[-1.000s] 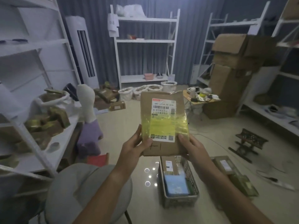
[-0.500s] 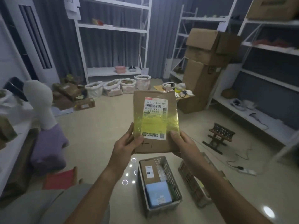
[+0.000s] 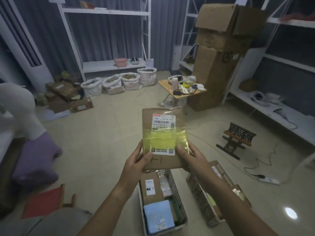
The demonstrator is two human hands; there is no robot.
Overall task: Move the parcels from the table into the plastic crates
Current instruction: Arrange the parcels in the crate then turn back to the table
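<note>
Fingers of left hand [image 3: 136, 163] and right hand [image 3: 191, 156] pinching brown parcel [image 3: 163, 138] by its lower corners, thumbs on front, parcel upright, label facing camera, yellow tape band across its middle. Right below the fingers: white plastic crate [image 3: 177, 189] on floor, holding a brown box and a blue packet. Second crate [image 3: 201, 193] just right of it, under right forearm. Beyond the fingers: small bench [image 3: 185, 92] with clutter, white sacks [image 3: 119, 82] by shelving.
</note>
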